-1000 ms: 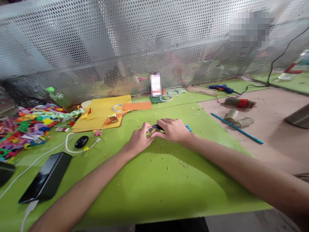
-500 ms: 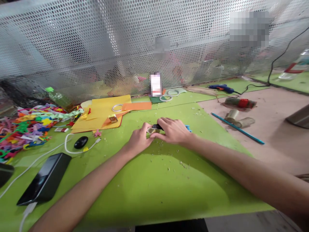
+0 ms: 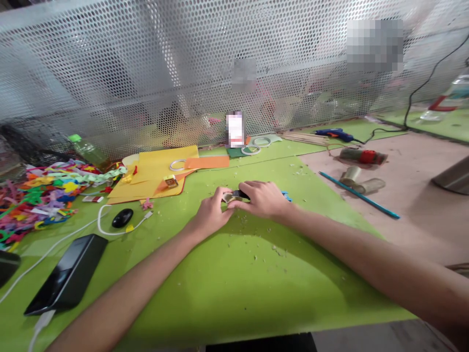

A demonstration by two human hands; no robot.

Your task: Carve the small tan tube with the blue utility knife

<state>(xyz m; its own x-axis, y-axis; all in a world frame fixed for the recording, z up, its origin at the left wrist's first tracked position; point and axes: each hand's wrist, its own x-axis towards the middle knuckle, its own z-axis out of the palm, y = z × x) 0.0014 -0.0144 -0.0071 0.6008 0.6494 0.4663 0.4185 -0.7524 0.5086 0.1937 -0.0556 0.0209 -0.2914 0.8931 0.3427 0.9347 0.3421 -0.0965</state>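
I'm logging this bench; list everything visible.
Bladed tool: 1, black, right hand
Fragment: 1, beige, left hand
Shavings: many, pale, centre
Glue gun: 1, blue, right
Wooden sticks: several, tan, back
Stick: 1, teal, right
Short tubes: 2, tan, right
Phone screen: 1, white, back
Rings: 3, white, back
Papers: several, yellow/orange, left
Oval object: 1, black, left
Boxy device: 1, black, left
Bottles: 2, clear, far sides
Scraps: many, multicoloured, left
Mesh: 1, grey, back
Table: 1, green, beneath
Hands: 2, bare, centre

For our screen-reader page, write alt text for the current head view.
The person's bare left hand holds a small pale piece and the right hand a mostly hidden dark tool, close together over a lime-green tabletop dotted with pale crumbs. A multicoloured heap of scraps lies at left; a dark-blue glue gun at back right.
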